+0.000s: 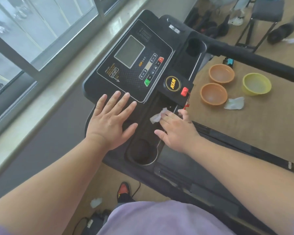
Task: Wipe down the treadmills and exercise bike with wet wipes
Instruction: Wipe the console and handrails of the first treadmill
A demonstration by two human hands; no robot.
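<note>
On the treadmill console [136,61]: left hand [109,121] splayed flat, right hand [175,131] seemingly pressing wet wipe [155,118].

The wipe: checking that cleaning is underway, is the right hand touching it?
Touching. The head view shows the right hand with its fingers laid over the wipe, pressing it onto the treadmill console.

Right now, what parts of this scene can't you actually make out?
- Head view: most of the wet wipe lies under the right hand.
- The console button labels are too small to read.
- The person by the chair is cut off by the top edge.
</note>
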